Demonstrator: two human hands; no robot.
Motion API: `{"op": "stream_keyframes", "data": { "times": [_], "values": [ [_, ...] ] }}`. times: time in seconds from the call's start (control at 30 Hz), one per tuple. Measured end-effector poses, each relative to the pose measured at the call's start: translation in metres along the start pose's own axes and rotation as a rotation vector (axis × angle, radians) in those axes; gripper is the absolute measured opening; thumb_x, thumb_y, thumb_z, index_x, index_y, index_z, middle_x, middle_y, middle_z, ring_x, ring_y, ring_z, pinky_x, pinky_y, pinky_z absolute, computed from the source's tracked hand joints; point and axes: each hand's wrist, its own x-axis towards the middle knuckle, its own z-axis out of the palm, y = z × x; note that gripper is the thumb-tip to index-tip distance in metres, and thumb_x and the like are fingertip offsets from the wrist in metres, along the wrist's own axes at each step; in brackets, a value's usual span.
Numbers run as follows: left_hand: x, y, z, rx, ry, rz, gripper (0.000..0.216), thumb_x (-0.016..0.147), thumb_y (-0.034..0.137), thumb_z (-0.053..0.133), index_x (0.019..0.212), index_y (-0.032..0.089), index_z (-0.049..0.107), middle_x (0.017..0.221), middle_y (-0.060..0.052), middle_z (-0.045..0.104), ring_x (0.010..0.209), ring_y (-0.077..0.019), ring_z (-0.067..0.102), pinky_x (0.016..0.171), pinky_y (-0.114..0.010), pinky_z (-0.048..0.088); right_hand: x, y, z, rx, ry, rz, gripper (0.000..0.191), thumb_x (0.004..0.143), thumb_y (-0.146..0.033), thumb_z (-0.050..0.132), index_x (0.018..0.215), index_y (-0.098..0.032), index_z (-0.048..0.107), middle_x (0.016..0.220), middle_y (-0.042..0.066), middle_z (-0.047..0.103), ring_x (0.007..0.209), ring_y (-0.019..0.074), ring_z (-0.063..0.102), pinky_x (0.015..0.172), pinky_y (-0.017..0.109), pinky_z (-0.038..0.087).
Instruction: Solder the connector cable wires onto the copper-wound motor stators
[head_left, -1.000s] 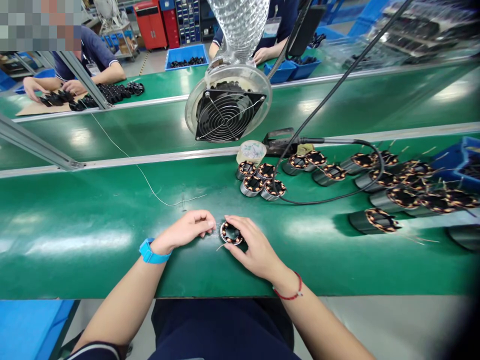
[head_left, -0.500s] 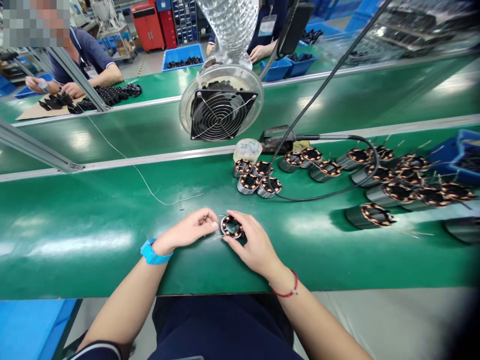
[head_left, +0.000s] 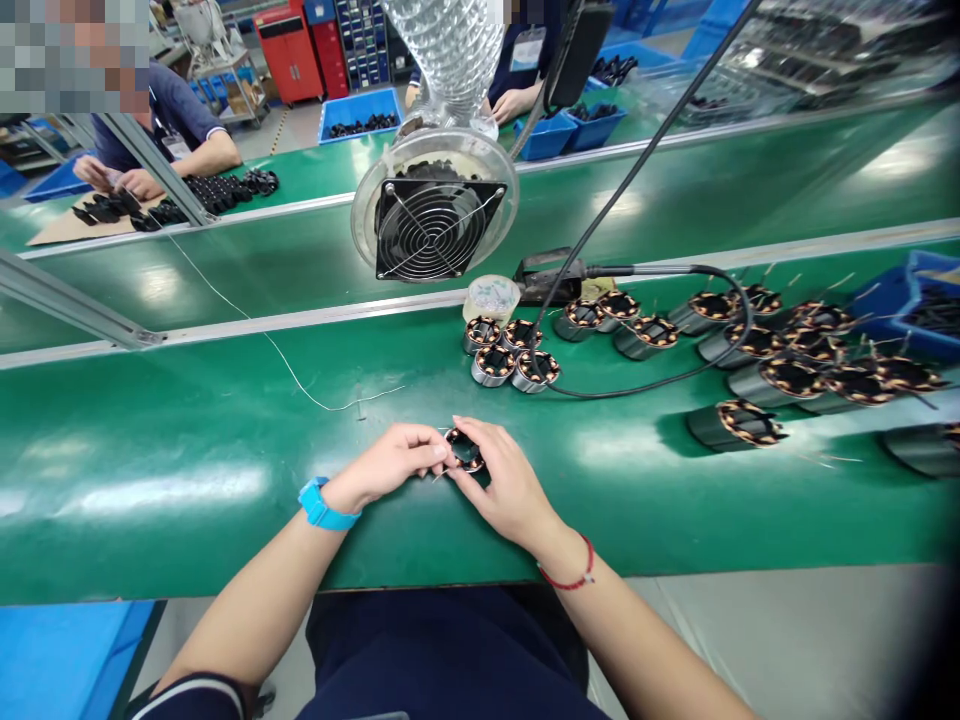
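Note:
A motor stator [head_left: 466,452], a dark ring with copper windings round its rim, stands on the green bench in front of me. My right hand [head_left: 510,487] curves round its right side, thumb in front and fingers behind. At its left edge is my left hand [head_left: 405,460], with thumb and fingers pinched together against the rim. Thin wire ends stick out beside those fingertips; whether the pinch is on a wire or on the rim is hidden.
Several finished-looking stators [head_left: 493,366] stand ahead, and more with long leads [head_left: 795,378] fill the right side. A black cable [head_left: 637,392] loops between them. Behind are a soldering iron holder [head_left: 551,278], a round pot [head_left: 491,298] and a hanging fan [head_left: 441,230]. Co-workers sit across the bench.
My left hand has moved right, and its fingers have closed at the stator's left edge. The right hand stays round the stator. The camera view has shifted slightly.

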Motion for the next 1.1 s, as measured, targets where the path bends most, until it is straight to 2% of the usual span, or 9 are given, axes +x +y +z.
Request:
{"op": "stream_keyframes", "data": {
  "times": [0.07,0.17,0.33,0.5,0.6,0.7,0.83,0.97,1.1],
  "values": [
    [0.002,0.000,0.003,-0.045,0.027,-0.006,0.038,0.079,0.050,0.062,0.075,0.012,0.064,0.059,0.002,0.051,0.054,-0.0071,0.040,0.053,-0.021,0.029,0.000,-0.001,0.001,0.000,-0.009,0.011,0.052,0.089,-0.028,0.058,0.137,-0.022,0.038,0.127,0.013,0.058,0.115,0.0284,0.054,0.095,0.050,0.048],
    [-0.002,-0.001,0.001,-0.041,0.045,-0.004,0.039,0.081,0.051,0.061,0.088,0.013,0.061,0.063,0.003,0.049,0.055,-0.0067,0.039,0.054,-0.020,0.030,0.000,-0.002,0.000,0.001,0.013,0.076,0.052,0.089,-0.032,0.060,0.136,-0.022,0.040,0.123,0.013,0.059,0.111,0.0287,0.056,0.092,0.050,0.050],
    [-0.009,-0.004,-0.005,0.133,-0.082,-0.008,0.029,0.084,0.042,0.061,0.089,0.014,0.060,0.074,0.001,0.053,0.066,-0.0085,0.043,0.063,-0.021,0.035,0.000,0.003,-0.002,-0.014,0.093,0.139,0.052,0.088,-0.032,0.060,0.135,-0.022,0.041,0.125,0.014,0.058,0.113,0.0295,0.055,0.095,0.051,0.048],
    [-0.004,-0.005,-0.002,0.212,0.009,0.028,0.026,0.088,0.036,0.052,0.089,0.013,0.065,0.079,-0.002,0.059,0.066,-0.0098,0.046,0.063,-0.023,0.037,0.000,0.006,-0.002,-0.021,0.108,0.132,0.052,0.088,-0.031,0.060,0.136,-0.022,0.040,0.126,0.014,0.057,0.114,0.0295,0.054,0.096,0.051,0.048],
    [-0.001,-0.004,0.004,0.159,0.015,0.039,0.024,0.085,0.033,0.054,0.081,0.013,0.067,0.078,-0.002,0.060,0.064,-0.0090,0.045,0.062,-0.022,0.036,0.000,0.005,-0.001,-0.021,0.102,0.127,0.053,0.088,-0.029,0.059,0.137,-0.022,0.039,0.127,0.014,0.057,0.115,0.0296,0.054,0.096,0.051,0.048],
    [0.001,-0.003,0.011,0.056,-0.062,0.041,0.023,0.083,0.033,0.058,0.077,0.013,0.067,0.073,-0.001,0.059,0.060,-0.0077,0.044,0.059,-0.021,0.034,0.001,0.004,-0.001,-0.008,0.069,0.106,0.053,0.088,-0.026,0.056,0.138,-0.022,0.038,0.127,0.014,0.057,0.115,0.0294,0.054,0.095,0.051,0.048],
    [0.000,-0.007,0.004,-0.044,0.005,0.039,0.030,0.086,0.042,0.057,0.092,0.013,0.066,0.075,-0.001,0.060,0.057,-0.0063,0.043,0.053,-0.020,0.031,0.001,0.004,-0.004,0.009,0.051,0.131,0.053,0.088,-0.027,0.058,0.137,-0.023,0.038,0.126,0.013,0.058,0.114,0.0284,0.055,0.095,0.050,0.049],
    [-0.003,-0.012,-0.013,-0.031,0.092,-0.014,0.034,0.085,0.044,0.059,0.104,0.015,0.061,0.079,-0.001,0.059,0.057,-0.0053,0.042,0.050,-0.018,0.028,0.001,0.013,-0.010,-0.036,0.188,0.155,0.049,0.089,-0.028,0.058,0.134,-0.021,0.041,0.130,0.015,0.053,0.122,0.0289,0.049,0.101,0.051,0.044],
    [-0.004,-0.013,-0.019,0.009,0.090,-0.056,0.035,0.083,0.045,0.061,0.097,0.014,0.061,0.076,0.000,0.057,0.057,-0.0056,0.044,0.050,-0.018,0.031,0.002,0.027,-0.014,-0.138,0.396,0.387,0.053,0.085,-0.042,0.062,0.129,-0.017,0.047,0.113,0.015,0.055,0.104,0.0310,0.056,0.090,0.054,0.050]
  ]
}}
